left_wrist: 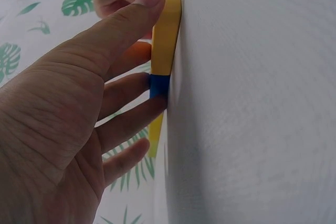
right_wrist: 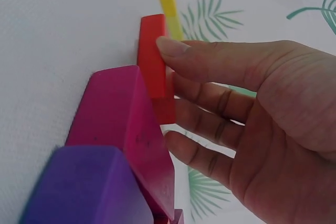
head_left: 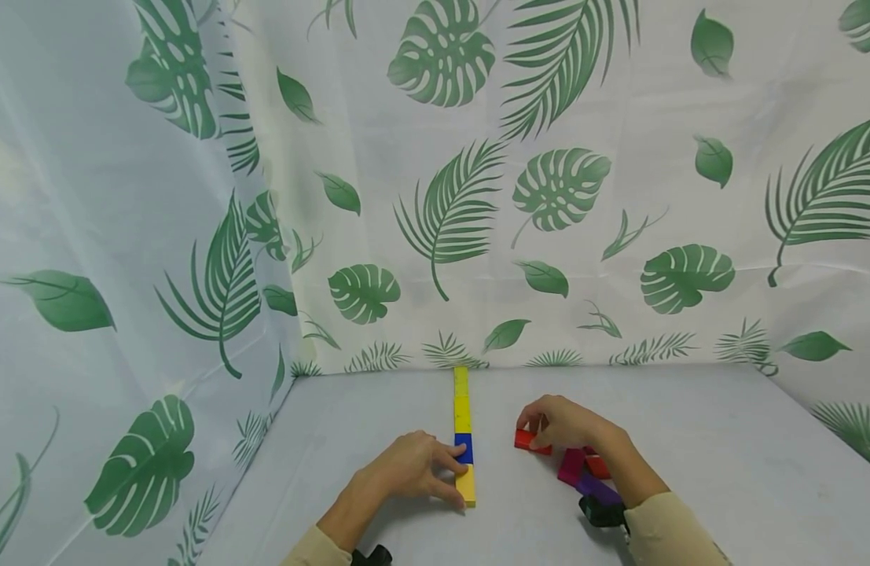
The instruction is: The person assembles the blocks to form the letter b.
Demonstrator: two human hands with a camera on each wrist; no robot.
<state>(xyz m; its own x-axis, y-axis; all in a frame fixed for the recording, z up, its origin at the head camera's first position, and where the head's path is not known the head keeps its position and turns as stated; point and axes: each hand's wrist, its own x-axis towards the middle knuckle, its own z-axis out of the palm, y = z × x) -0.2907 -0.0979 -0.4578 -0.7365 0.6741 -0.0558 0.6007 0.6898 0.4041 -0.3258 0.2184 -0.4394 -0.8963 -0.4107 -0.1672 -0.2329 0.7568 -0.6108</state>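
A straight row of blocks runs away from me on the table, with yellow blocks (head_left: 462, 413) at the far end, a blue block (head_left: 464, 454) and a nearer yellow block (head_left: 466, 489). My left hand (head_left: 413, 468) lies along the row's left side. Its thumb touches the near yellow block while its loosely extended fingers reach the blue one. To the right of the row, my right hand (head_left: 565, 424) pinches a red block (right_wrist: 152, 59) between thumb and fingers, low over the table. Part of that block is hidden by the fingers in the head view.
Close to my right wrist lie a magenta block (head_left: 570, 466), a purple block (head_left: 599, 489) and another red block (head_left: 597, 468). A leaf-printed curtain (head_left: 618, 236) rises behind the white table (head_left: 760, 472), and the row's far end reaches its foot.
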